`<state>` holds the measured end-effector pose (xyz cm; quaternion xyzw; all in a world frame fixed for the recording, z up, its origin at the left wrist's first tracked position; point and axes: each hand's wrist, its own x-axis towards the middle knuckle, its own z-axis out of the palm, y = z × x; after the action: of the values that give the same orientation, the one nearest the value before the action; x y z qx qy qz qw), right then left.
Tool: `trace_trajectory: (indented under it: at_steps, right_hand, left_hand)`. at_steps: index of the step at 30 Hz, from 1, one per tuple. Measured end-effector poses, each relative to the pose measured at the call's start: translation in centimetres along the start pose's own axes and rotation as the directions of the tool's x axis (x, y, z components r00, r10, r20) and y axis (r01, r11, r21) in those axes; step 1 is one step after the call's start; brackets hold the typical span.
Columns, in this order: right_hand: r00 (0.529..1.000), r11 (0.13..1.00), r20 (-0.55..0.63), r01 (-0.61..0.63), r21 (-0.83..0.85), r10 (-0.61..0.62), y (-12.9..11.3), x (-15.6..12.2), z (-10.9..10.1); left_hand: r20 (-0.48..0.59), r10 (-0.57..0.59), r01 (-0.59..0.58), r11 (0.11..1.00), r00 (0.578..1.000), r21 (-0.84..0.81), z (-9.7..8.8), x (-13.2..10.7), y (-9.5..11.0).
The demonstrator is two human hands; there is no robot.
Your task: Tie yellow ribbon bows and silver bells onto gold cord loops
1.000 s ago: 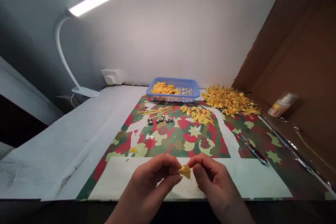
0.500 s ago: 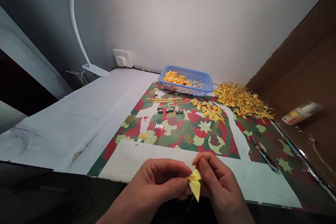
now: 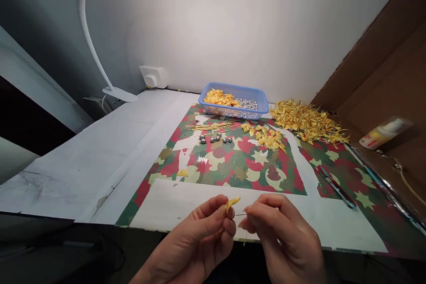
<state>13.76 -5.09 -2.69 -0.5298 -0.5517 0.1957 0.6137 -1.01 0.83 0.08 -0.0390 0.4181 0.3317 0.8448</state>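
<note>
Between the thumb and fingertips of my left hand (image 3: 196,235) is a small folded yellow ribbon bow (image 3: 233,203), partly covered by the fingers. My right hand (image 3: 286,230) is just to its right, closed in a pinch on a thin needle (image 3: 240,214) that points toward the bow. Whether the tip enters the ribbon I cannot tell. A fine strand hangs below the right fingertips. Both hands are above the table's near edge. Beyond them lie several silver bells (image 3: 218,137), a bundle of gold cords (image 3: 213,127) and a group of yellow bows (image 3: 266,136).
A blue basket (image 3: 234,85) at the back holds yellow ribbon pieces and silver bells. Right of it is a heap of corded bows (image 3: 302,120). Scissors (image 3: 336,186) and a bottle (image 3: 382,134) are at the right, a lamp (image 3: 89,40) at the left.
The hands have moved apart slightly. My left hand has turned and keeps the bow, now seen edge-on; my right fingers have left the bow and pinch the needle.
</note>
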Motion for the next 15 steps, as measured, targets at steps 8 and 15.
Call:
trace_trajectory:
  at_steps: [8,15]
  right_hand:
    - [0.987,0.966,-0.040,0.147,-0.214,-0.159,-0.04,0.09,0.04]
    - [0.988,0.961,-0.057,0.126,-0.245,-0.144,-0.55,0.05,0.34]
  left_hand:
    - [-0.036,0.029,-0.029,1.000,0.999,0.010,0.59,-0.28,0.05]
    - [-0.009,0.045,-0.044,0.997,0.999,0.066,0.54,-0.25,-0.06]
